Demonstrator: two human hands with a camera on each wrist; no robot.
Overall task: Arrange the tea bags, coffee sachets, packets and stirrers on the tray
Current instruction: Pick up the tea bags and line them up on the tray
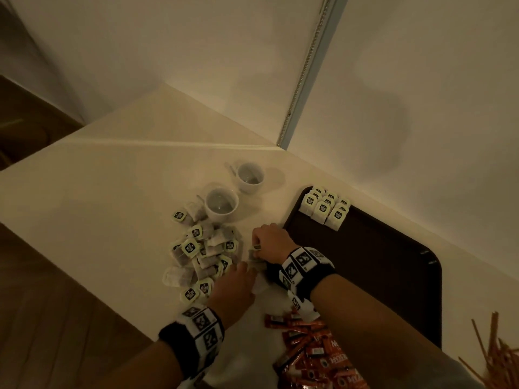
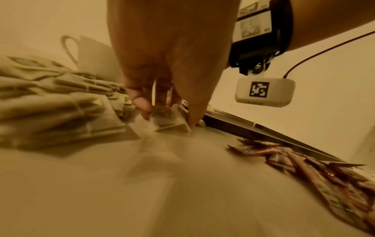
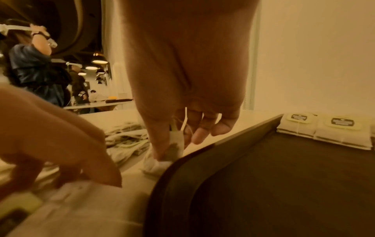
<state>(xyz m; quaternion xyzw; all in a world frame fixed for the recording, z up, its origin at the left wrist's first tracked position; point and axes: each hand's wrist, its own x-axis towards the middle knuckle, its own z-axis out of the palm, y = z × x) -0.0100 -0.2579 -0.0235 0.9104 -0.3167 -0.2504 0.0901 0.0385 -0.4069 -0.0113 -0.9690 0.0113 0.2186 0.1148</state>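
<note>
Right hand [image 1: 271,242] pinches one white paper tea bag [image 3: 176,146] between thumb and fingers, its lower end on the pale counter [image 1: 118,192], just beside the near-left corner of the dark brown plastic tray [image 1: 373,265]. Left hand [image 1: 236,284] has curled fingers gathering a small clump of tea bags [image 2: 169,119] at the edge of the loose pile [image 1: 202,254]; the exact grip is blurred.

Risks, as I read it:
- String and tag dangle from the pinched bag: may snag neighbouring bags and drag them along.
- Tray rim is raised: a low carry catches the bag on it.
- Setting down carelessly could knock the neat block of bags [image 1: 324,209] in the tray's far corner out of line.
- Left clump is held loosely, so bags may spill.

Counts:
- White ceramic cups [image 1: 222,204]: 2, on the counter beside the pile.
- Bags on the tray: about 9, overlapping.
- Loose pile: roughly 20, can't be exact.
- Red-orange coffee sachets [image 1: 314,352]: a heap, uncountable.
- Thin brown stirrers [image 1: 497,357]: a bundle, uncountable.
- Tray: 1.
</note>
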